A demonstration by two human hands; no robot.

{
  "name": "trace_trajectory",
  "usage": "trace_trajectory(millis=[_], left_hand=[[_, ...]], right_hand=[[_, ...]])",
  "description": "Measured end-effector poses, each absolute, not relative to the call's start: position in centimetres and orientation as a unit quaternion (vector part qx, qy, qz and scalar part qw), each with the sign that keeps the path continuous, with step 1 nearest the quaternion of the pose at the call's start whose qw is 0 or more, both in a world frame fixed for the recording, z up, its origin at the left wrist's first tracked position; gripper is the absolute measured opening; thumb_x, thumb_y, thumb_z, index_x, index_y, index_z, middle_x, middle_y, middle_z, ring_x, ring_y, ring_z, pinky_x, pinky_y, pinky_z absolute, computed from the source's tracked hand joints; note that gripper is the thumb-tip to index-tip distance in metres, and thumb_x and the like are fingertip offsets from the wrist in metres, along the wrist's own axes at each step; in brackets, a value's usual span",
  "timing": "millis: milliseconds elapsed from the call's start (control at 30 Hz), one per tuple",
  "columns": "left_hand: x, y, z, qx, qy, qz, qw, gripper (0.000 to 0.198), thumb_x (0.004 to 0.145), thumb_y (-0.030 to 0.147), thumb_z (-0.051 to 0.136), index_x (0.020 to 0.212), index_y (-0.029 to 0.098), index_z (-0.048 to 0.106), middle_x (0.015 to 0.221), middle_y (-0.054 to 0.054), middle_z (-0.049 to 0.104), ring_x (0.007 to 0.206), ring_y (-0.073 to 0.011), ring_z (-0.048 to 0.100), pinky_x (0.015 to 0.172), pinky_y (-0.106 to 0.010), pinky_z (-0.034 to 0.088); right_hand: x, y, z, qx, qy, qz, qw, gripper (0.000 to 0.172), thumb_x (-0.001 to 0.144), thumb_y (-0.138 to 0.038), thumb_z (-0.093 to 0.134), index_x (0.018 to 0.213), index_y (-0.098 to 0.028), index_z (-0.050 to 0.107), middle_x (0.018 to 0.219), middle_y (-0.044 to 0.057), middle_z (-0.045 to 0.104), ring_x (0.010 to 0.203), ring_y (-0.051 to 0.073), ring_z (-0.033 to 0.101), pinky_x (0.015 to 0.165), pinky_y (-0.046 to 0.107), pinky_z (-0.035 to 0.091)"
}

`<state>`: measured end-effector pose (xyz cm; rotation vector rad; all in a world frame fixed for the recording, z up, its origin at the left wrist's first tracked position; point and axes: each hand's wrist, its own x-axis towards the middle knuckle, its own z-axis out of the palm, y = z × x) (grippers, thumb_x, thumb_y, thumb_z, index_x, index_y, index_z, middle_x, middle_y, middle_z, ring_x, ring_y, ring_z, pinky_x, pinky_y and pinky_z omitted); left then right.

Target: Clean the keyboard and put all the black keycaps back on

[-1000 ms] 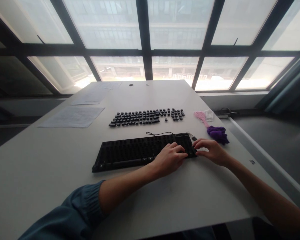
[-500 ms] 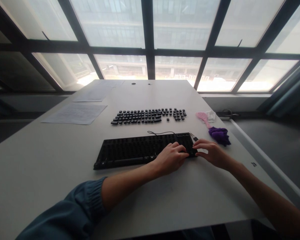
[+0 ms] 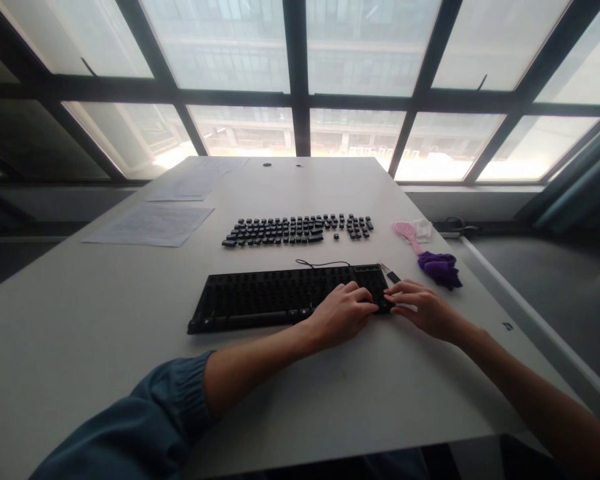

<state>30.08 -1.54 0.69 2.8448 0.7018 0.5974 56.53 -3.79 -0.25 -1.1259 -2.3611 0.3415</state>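
A black keyboard (image 3: 260, 300) lies slightly slanted on the white table, most of its key positions without caps. My left hand (image 3: 343, 313) rests over its right end, fingers bent onto the number pad and thumb by the front edge. At the right edge, my right hand (image 3: 425, 307) has its thumb and fingers bent around the lower right corner, fingertips touching the keyboard. Anything small between those fingertips is too hidden to make out. Behind the keyboard, loose black keycaps (image 3: 280, 231) stand in rows laid out like a keyboard.
Right of the keyboard lie a small black-handled tool (image 3: 393, 277), a pink brush (image 3: 405, 231), a crumpled clear wrapper (image 3: 423, 231) and a purple cloth (image 3: 439, 269). Paper sheets (image 3: 150, 225) lie at the left. A thin cable (image 3: 320, 265) runs behind the keyboard. Windows stand beyond the table.
My right fingertips have moved slightly left, closer onto the keyboard's corner. My left hand stays in about the same place.
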Motion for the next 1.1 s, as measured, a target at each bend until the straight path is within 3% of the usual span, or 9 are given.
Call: trace_trajectory(millis=[367, 733, 933, 1100], left_hand=[[30.1, -1.7, 1.2, 0.948, 0.242, 0.193, 0.073, 0.023, 0.096, 0.025, 0.058, 0.116, 0.022, 0.07, 0.113, -0.008, 0.068, 0.103, -0.0212, 0.058, 0.087, -0.036, 0.047], [28.6, -0.5, 4.9, 0.929, 0.258, 0.253, 0.079, 0.021, 0.097, 0.028, 0.059, 0.113, 0.021, 0.071, 0.109, -0.006, 0.071, 0.1, -0.0206, 0.06, 0.093, -0.036, 0.047], [21.0, 3.5, 9.0, 0.867, 0.346, 0.352, 0.062, 0.02, 0.095, 0.027, 0.06, 0.107, 0.019, 0.074, 0.107, -0.006, 0.073, 0.102, -0.0212, 0.064, 0.096, -0.037, 0.049], [10.6, 8.2, 7.0, 0.774, 0.499, 0.388, 0.028, 0.025, 0.093, 0.032, 0.057, 0.101, 0.018, 0.076, 0.097, -0.005, 0.075, 0.086, -0.0194, 0.067, 0.089, -0.032, 0.053]], right_hand=[[55.8, -4.9, -0.4, -0.462, -0.835, 0.106, 0.28, 0.026, 0.092, -0.027, 0.065, 0.118, -0.027, 0.069, 0.124, 0.009, 0.068, 0.107, 0.027, 0.068, 0.094, 0.043, 0.057], [52.5, -2.7, 4.1, -0.449, -0.821, 0.088, 0.342, 0.012, 0.095, -0.025, 0.06, 0.101, -0.023, 0.07, 0.1, 0.008, 0.071, 0.094, 0.024, 0.067, 0.085, 0.039, 0.055], [47.1, -0.9, 7.6, -0.427, -0.821, 0.088, 0.368, 0.015, 0.094, -0.023, 0.06, 0.105, -0.022, 0.071, 0.099, 0.008, 0.072, 0.09, 0.022, 0.067, 0.082, 0.036, 0.053], [40.8, 2.6, 8.9, -0.387, -0.842, 0.106, 0.361, 0.012, 0.092, -0.021, 0.063, 0.1, -0.02, 0.072, 0.098, 0.007, 0.072, 0.091, 0.021, 0.066, 0.083, 0.033, 0.05]])
